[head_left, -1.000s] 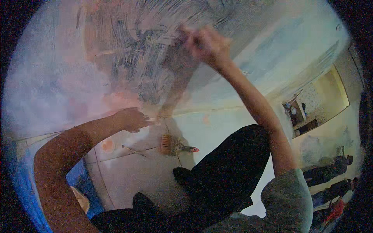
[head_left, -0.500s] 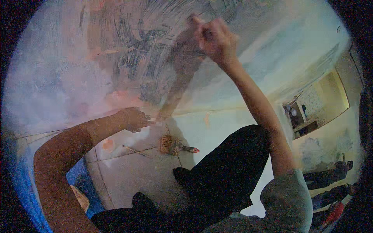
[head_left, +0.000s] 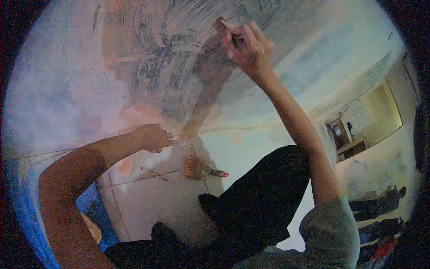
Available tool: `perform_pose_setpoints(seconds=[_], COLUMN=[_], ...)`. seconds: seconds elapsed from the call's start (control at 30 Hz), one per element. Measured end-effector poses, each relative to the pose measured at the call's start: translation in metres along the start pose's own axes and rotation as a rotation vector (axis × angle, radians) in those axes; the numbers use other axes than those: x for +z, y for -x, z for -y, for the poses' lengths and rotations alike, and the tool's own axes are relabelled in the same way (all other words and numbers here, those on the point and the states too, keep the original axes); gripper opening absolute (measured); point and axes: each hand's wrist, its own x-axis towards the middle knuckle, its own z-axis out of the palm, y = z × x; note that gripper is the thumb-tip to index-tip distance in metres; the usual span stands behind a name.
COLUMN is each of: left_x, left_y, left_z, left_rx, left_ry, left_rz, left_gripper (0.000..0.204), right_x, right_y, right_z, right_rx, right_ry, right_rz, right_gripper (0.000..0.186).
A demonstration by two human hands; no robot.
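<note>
My right hand (head_left: 251, 48) is raised against the painted wall (head_left: 148, 58), its fingers closed round a small paintbrush (head_left: 221, 22). The brush head meets the wall or is very near it, among dark streaky strokes, and the arm's shadow falls below. Low down, at the seam where wall meets floor, my left hand (head_left: 156, 138) has its fingers curled together; what they hold, if anything, I cannot make out. Beneath it on the tiles lie a wide flat paintbrush (head_left: 197, 167) with a dark handle and a thin brush or stick (head_left: 156, 175).
My bent legs in dark trousers (head_left: 264, 193) rise close to the wall. Blue sheeting (head_left: 92, 199) covers the floor at left. White and orange paint patches (head_left: 123, 166) mark the tiles. At right are a recessed opening (head_left: 376, 116) with items inside and dark clothing-like shapes (head_left: 378, 201).
My right hand was blurred by motion and now shows sharply, with the brush tip at nearly the same spot on the wall. My left hand has stayed in place.
</note>
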Motion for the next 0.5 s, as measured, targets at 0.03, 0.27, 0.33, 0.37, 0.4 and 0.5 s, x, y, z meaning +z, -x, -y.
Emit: perform_pose_setpoints(seconds=[0.03, 0.27, 0.33, 0.37, 0.4, 0.5], left_x=[0.002, 0.008, 0.007, 0.006, 0.006, 0.007], left_y=[0.001, 0.007, 0.006, 0.005, 0.004, 0.001], left_z=[0.000, -0.001, -0.002, -0.002, -0.002, -0.002], left_rx=[0.050, 0.077, 0.061, 0.025, 0.022, 0.012], left_ry=[-0.024, -0.053, -0.020, -0.020, -0.023, -0.041], left_rz=[-0.163, -0.324, -0.258, -0.115, -0.121, -0.046], left_gripper=[0.075, 0.072, 0.071, 0.070, 0.070, 0.069], right_x=[0.001, 0.001, 0.000, 0.001, 0.001, 0.004], right_y=[0.001, 0.003, -0.002, -0.002, -0.004, 0.007], right_z=[0.004, 0.012, 0.004, 0.004, 0.001, 0.016], right_rx=[-0.029, -0.216, -0.111, 0.031, -0.059, -0.079], right_ry=[-0.022, 0.027, 0.059, 0.093, 0.076, -0.079], right_rz=[-0.036, 0.129, 0.060, 0.002, -0.017, -0.052], right_gripper=[0.015, 0.018, 0.018, 0.017, 0.017, 0.014])
